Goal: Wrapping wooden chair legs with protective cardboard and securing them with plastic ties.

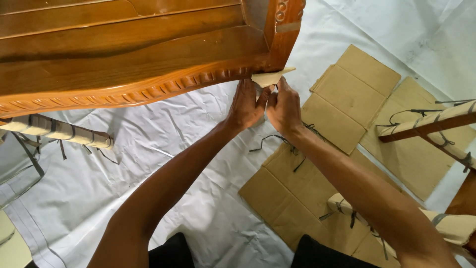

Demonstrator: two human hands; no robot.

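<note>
Hands meet at the far middle of the scene, just under the corner of a carved wooden furniture piece [134,54]. The left hand [245,106] and the right hand [283,106] touch each other, and their fingers are closed together on a small folded piece of cardboard [270,77], which they press against the lower edge of the wood, where the carved rim meets an upright post. The cardboard piece sticks out a little to the right of the post.

Below everything lies a white sheet [163,164] that covers the floor. On the right, flat cardboard sheets [347,94] lie on this sheet, some far and some near, partly one over another. Thin dark cords [270,141] lie loose just near the right wrist. At the left, a furniture leg wrapped in cardboard and tied with dark cord [59,130] sits under the wooden piece. At the right edge, other wrapped wooden parts [436,121] are tied in the same way.
</note>
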